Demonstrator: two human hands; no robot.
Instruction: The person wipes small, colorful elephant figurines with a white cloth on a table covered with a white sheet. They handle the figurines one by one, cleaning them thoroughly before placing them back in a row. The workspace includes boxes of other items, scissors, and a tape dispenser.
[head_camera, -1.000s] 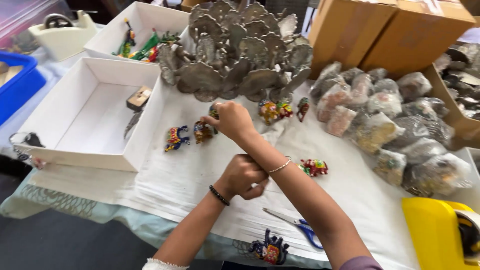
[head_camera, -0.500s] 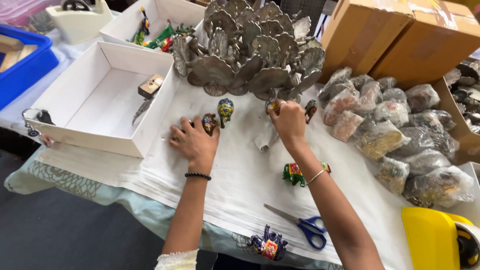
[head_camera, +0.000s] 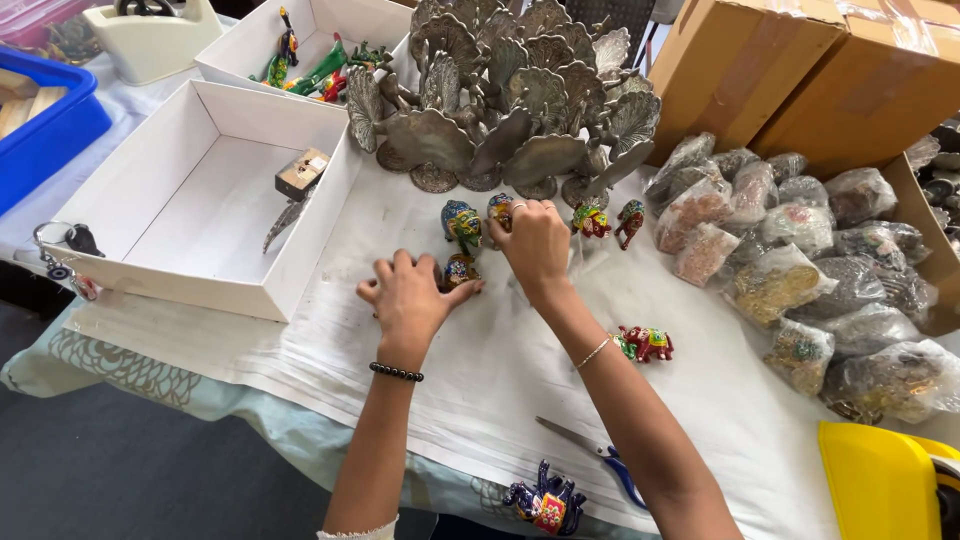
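Note:
My left hand (head_camera: 412, 297) rests palm down on the white cloth (head_camera: 480, 370), fingers around a small painted figurine (head_camera: 460, 270). My right hand (head_camera: 535, 245) is just to its right, fingers closed on another small painted figurine (head_camera: 499, 209). A blue and green painted figurine (head_camera: 461, 222) stands between them. Two more painted figurines (head_camera: 610, 220) stand right of my right hand. A red and green elephant figurine (head_camera: 645, 343) lies beside my right forearm. A cluster of metal peacock figures (head_camera: 510, 95) stands behind both hands.
An open white box (head_camera: 190, 205) with a small metal piece sits at left, another white box (head_camera: 310, 45) with coloured figures behind it. Several plastic bags of trinkets (head_camera: 800, 260) lie at right, cardboard boxes (head_camera: 800, 70) behind. Blue-handled scissors (head_camera: 600, 460) and a dark blue figurine (head_camera: 545, 505) lie near the front edge.
My left hand has shifted right onto a figurine near the middle. My right hand has moved left from the figurines at right to the one by the blue and green figurine.

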